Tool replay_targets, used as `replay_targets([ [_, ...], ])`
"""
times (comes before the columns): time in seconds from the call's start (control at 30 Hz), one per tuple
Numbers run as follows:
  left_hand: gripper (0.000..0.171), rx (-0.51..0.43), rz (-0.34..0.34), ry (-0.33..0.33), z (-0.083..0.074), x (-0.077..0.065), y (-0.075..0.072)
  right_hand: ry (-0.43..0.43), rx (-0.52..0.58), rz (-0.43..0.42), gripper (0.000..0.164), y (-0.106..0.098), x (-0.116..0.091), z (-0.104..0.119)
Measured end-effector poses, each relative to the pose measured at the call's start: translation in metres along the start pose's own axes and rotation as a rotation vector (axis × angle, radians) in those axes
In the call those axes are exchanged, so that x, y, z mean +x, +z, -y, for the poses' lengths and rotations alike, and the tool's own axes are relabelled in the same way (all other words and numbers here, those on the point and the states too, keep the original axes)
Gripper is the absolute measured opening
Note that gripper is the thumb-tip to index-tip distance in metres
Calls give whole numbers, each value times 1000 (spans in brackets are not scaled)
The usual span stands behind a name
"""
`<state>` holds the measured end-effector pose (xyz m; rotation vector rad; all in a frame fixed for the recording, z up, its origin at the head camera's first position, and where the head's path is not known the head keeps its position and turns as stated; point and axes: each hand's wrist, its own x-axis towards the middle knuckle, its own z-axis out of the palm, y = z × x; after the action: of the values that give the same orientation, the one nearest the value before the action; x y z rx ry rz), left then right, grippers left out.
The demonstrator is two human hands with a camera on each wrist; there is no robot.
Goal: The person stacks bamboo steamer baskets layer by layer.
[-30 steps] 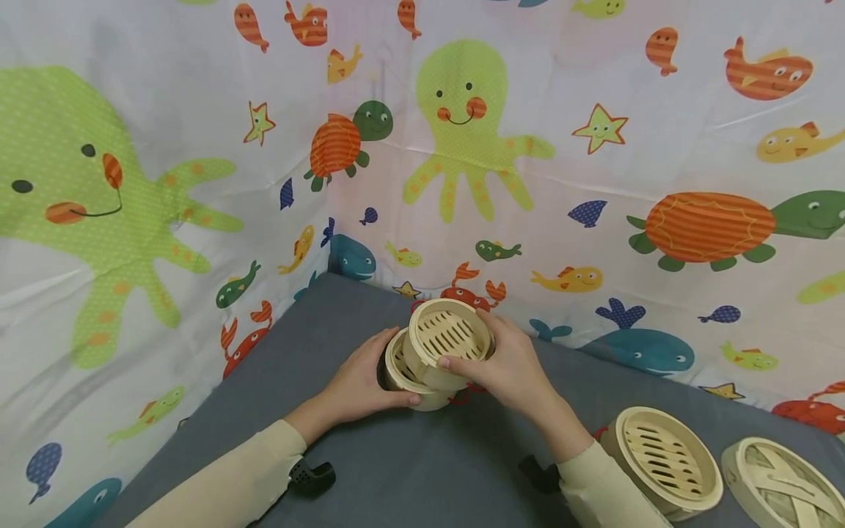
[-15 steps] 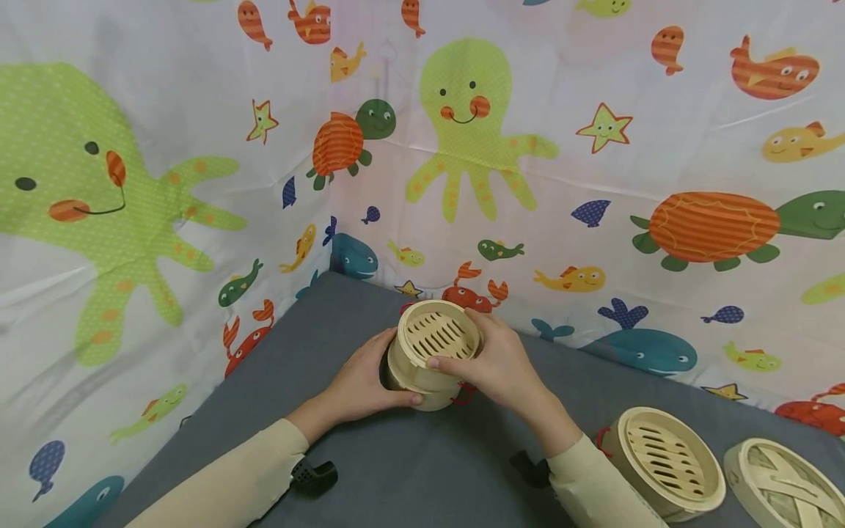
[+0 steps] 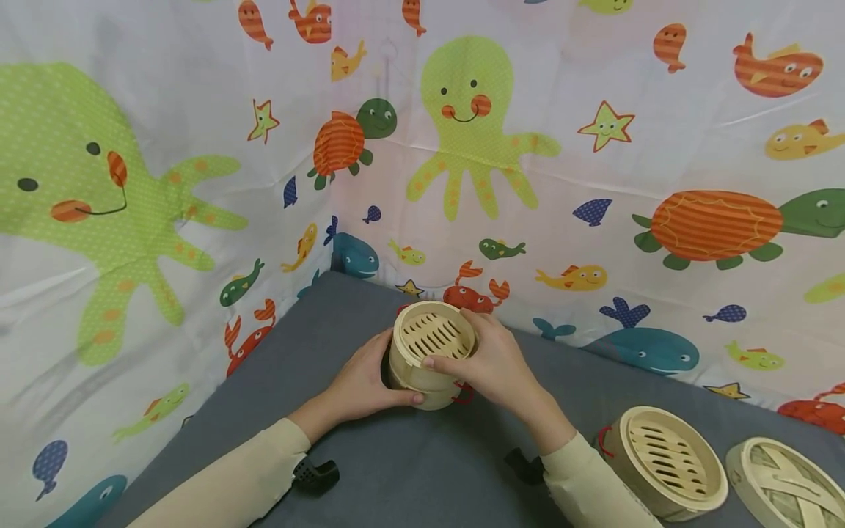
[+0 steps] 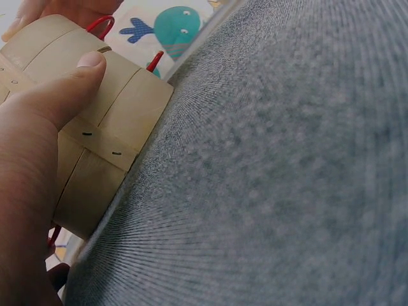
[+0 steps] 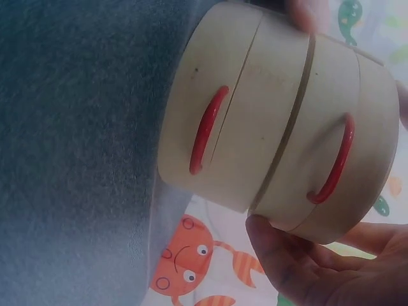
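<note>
Right hand (image 3: 491, 359) gripped upper steamer basket (image 3: 433, 335), left hand (image 3: 353, 380) gripped lower basket (image 3: 437, 400); both stacked, touching, just below centre of head view. Third basket (image 3: 667, 462) and lid (image 3: 788, 484) sat lower right.

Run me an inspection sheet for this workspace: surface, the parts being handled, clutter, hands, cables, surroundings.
Surface: dark grey cloth.
Job's things: upper steamer tier stacked on the lower steamer tier, slatted floor visible from above; one red handle shows on each in the right wrist view.
Clutter: nothing seen beyond a third steamer tier and a woven lid, at the right; the lid is cut off by the frame.
Hands: left hand grips the lower tier; right hand grips the upper.
Cables: nothing seen.
Surroundings: white fabric printed with sea creatures.
</note>
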<state>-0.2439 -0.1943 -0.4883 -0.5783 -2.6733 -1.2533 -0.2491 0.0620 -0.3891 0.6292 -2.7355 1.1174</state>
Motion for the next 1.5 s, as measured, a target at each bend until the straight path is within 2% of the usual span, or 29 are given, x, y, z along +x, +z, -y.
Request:
replay_targets([
  [0.23,126,-13,-2,21,0,0,1,-5,-6,24,97,2,-1,-1],
  [0.73,123,-51,-7,49,-3,3,-1,-5,-16,58,105,-3,-1,1],
  [1.17,123,-37,-17,42,-1,0,2,-16,14,98,101,-3,-3,-3],
  [1.5,123,-56,-23,46,-2,-1,4,-72,37,119,97,-14,-13,-11],
])
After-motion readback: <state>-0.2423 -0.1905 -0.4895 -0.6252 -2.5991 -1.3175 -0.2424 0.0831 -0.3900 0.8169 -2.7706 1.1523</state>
